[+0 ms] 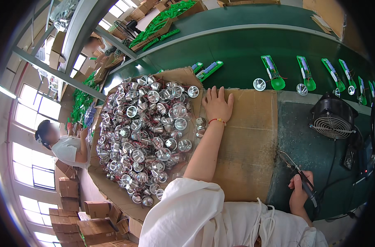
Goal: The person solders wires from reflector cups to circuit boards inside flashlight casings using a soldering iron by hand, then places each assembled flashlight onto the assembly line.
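Observation:
My left hand (218, 106) lies palm down with its fingers spread at the far edge of a flat cardboard sheet (249, 140). It holds nothing. Just left of it, a large heap of shiny round lamp reflectors (140, 131) with thin red wires fills an open cardboard box (177, 74). Two reflectors (201, 126) sit apart beside my left wrist. At the right, my right hand (301, 191) is wrapped round the dark handle of a soldering iron (310, 192). Its thin metal end points up and left, above the boundary between the cardboard and the green bench.
Green plastic housings (306, 73) with blue cylindrical cells stand in a row along the far green bench, several with reflectors beside them. A black fan (333, 117) stands at the right. Behind are boxes of green parts (165, 24). A person (66, 144) works at the left.

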A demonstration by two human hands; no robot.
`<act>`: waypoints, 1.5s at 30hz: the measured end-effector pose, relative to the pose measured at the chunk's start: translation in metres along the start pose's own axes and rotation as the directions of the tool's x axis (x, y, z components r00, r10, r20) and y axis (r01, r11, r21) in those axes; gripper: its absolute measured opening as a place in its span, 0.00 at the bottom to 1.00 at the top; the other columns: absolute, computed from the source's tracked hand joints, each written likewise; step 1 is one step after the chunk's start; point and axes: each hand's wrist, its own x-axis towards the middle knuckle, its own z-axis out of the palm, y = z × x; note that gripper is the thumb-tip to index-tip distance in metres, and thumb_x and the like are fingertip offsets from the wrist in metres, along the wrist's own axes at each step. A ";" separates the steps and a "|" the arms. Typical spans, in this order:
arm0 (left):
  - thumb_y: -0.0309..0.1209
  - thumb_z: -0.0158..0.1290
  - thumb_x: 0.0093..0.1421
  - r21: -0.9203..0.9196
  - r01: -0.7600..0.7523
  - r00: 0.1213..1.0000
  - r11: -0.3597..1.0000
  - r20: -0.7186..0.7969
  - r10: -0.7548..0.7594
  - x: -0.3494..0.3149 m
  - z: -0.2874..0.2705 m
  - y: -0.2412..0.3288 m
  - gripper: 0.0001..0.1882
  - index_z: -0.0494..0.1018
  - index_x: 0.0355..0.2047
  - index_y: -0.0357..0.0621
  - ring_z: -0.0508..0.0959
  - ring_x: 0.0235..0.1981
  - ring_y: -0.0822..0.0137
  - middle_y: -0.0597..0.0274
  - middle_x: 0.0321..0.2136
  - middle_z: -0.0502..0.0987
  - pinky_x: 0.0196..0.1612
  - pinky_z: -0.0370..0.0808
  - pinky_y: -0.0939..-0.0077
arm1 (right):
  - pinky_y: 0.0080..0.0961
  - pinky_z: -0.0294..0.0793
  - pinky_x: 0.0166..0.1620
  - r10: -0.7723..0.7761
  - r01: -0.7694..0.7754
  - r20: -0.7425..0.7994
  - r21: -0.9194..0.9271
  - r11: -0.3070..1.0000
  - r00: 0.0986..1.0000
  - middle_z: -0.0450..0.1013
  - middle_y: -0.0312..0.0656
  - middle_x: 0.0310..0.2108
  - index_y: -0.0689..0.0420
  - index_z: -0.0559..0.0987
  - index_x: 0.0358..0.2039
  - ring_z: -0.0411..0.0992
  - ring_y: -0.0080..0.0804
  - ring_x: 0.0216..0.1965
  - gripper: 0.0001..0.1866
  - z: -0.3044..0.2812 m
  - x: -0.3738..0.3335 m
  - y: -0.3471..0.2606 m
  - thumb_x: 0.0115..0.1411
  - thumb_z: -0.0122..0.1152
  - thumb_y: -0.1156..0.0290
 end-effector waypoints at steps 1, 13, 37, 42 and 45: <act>0.49 0.41 0.62 0.010 -0.004 1.000 1.000 -0.005 0.004 0.000 0.000 0.000 0.27 0.66 0.55 0.46 0.57 0.62 0.54 0.51 0.58 0.62 0.61 0.51 0.53 | 0.14 0.67 0.24 0.000 0.000 0.000 -0.002 1.000 1.000 0.68 0.37 0.21 0.61 0.68 0.34 0.66 0.19 0.19 0.11 0.000 0.000 0.000 0.59 0.57 0.67; 0.49 0.41 0.61 0.052 -0.012 1.000 0.999 -0.019 0.013 -0.002 -0.004 0.002 0.27 0.66 0.54 0.46 0.57 0.62 0.54 0.51 0.57 0.63 0.60 0.51 0.53 | 0.14 0.67 0.25 -0.012 0.012 0.003 -0.012 1.000 1.000 0.68 0.37 0.21 0.61 0.68 0.34 0.66 0.19 0.19 0.12 -0.001 -0.001 0.000 0.59 0.57 0.67; 0.49 0.42 0.61 0.046 -0.013 1.000 0.999 -0.017 0.014 -0.003 -0.008 0.005 0.27 0.66 0.54 0.46 0.57 0.61 0.54 0.51 0.57 0.63 0.60 0.52 0.52 | 0.14 0.67 0.25 -0.003 0.003 0.002 -0.004 1.000 1.000 0.68 0.37 0.21 0.61 0.68 0.35 0.66 0.18 0.19 0.14 -0.001 0.000 0.000 0.59 0.57 0.64; 0.49 0.42 0.61 0.055 -0.018 0.999 0.998 -0.039 0.020 -0.003 -0.004 0.003 0.27 0.67 0.54 0.46 0.58 0.61 0.54 0.51 0.57 0.63 0.60 0.52 0.52 | 0.14 0.66 0.24 -0.015 0.015 0.002 0.004 1.000 1.000 0.68 0.37 0.21 0.61 0.68 0.35 0.65 0.18 0.19 0.14 -0.001 0.000 0.000 0.59 0.58 0.64; 0.49 0.42 0.61 0.050 -0.018 0.999 0.999 -0.049 0.020 -0.003 -0.003 0.003 0.27 0.67 0.54 0.46 0.58 0.61 0.54 0.51 0.57 0.63 0.60 0.52 0.52 | 0.14 0.66 0.24 -0.009 0.009 -0.001 0.002 1.000 1.000 0.68 0.37 0.21 0.61 0.68 0.35 0.65 0.18 0.19 0.15 -0.001 0.000 -0.001 0.59 0.58 0.63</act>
